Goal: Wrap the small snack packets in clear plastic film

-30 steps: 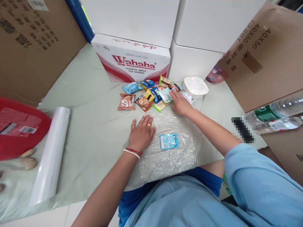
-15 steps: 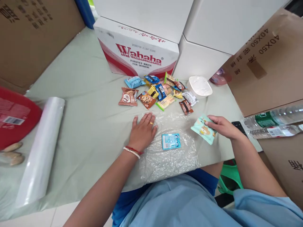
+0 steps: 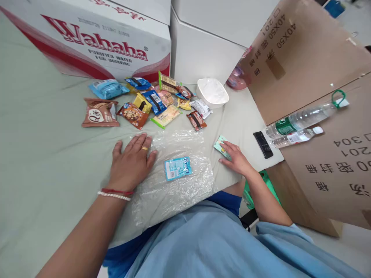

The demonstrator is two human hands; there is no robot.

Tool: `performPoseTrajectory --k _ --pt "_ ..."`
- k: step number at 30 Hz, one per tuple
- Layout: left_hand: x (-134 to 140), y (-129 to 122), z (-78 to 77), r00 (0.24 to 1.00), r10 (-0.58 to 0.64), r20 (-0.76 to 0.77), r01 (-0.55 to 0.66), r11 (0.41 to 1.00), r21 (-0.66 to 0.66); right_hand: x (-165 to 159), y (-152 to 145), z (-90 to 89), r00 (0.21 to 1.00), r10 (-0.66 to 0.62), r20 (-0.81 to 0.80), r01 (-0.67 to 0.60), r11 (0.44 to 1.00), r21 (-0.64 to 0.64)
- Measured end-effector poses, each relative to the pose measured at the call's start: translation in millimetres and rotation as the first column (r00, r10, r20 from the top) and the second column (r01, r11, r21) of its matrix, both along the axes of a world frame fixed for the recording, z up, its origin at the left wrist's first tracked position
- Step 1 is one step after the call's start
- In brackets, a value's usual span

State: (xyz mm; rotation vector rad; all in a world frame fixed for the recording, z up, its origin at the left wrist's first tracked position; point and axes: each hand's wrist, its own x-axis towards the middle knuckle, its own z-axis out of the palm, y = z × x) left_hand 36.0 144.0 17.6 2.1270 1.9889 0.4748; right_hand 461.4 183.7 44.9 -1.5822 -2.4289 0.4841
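A clear plastic bag (image 3: 174, 197) is spread on the cloth-covered table. Lying on it is a small light-blue packet (image 3: 177, 168). My left hand (image 3: 130, 162) rests flat at the bag's left edge, palm down, with nothing in it. To the right of the bag, my right hand (image 3: 234, 156) lies over a mint-green snack packet (image 3: 220, 141) on the table. Its fingers cover part of that packet, and its thumb is spread away from them.
Behind the bag lie several wrapped snacks, among them a brown packet (image 3: 100, 112), beside a white plastic tub (image 3: 213, 92). A Wahaha carton (image 3: 116, 42) stands at the back. On the right are a phone (image 3: 263, 144), two water bottles (image 3: 301, 121) and a cardboard box (image 3: 275, 58).
My right hand has brought the mint-green packet down onto the table beside the bag. My left hand stays on the bag's edge. The view has turned to the right.
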Motion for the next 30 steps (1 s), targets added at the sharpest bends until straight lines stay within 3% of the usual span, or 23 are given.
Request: performPoseTrajectory --k 4,6,9,11,15,20,22,25,27,30 --pt "3.0 -2.6 6.1 1.000 0.012 -0.002 -0.012 0.999 -0.040 -0.1 -6.1 5.2 0.931 -0.264 -0.253 0.296 0.950 0.098" --pt "2.9 -2.3 6.1 1.000 0.012 0.003 -0.012 0.999 -0.048 -11.1 -5.7 15.8 0.821 -0.343 -0.456 0.387 0.922 0.003" --pt "1.7 -1.8 4.5 1.000 0.016 0.010 -0.015 0.999 -0.042 -46.5 -9.0 33.8 0.648 -0.384 -0.658 0.267 0.923 -0.276" --pt "1.4 -1.9 4.1 1.000 0.020 0.013 -0.019 0.999 -0.038 -77.7 -13.7 41.4 0.619 -0.382 -0.686 0.128 0.911 -0.391" --pt "1.4 -2.6 5.2 0.999 0.020 0.025 -0.019 0.999 -0.045 -132.9 -21.2 43.2 0.709 -0.324 -0.627 -0.034 0.872 -0.489" --pt "1.2 -2.9 6.5 1.000 0.014 0.017 -0.013 0.999 -0.051 -165.4 -21.9 35.3 0.793 -0.149 -0.590 -0.195 0.856 -0.479" --pt "1.0 -2.8 5.8 1.000 0.013 0.011 -0.012 0.999 -0.047 -170.1 -17.5 31.4 0.838 -0.006 -0.545 -0.232 0.901 -0.366" --pt "1.0 -2.8 4.1 1.000 0.012 0.003 -0.012 0.999 -0.034 -173.3 -11.0 29.4 0.914 0.178 -0.366 -0.205 0.978 -0.037" --pt "1.1 -3.0 3.4 1.000 0.009 0.004 -0.009 0.999 -0.032 -174.7 -12.4 31.8 0.930 0.252 -0.268 -0.232 0.967 0.104" --pt "1.3 -3.4 3.4 1.000 0.007 0.013 -0.007 0.999 -0.034 -178.3 -25.4 35.2 0.903 0.398 -0.162 -0.390 0.917 0.083"
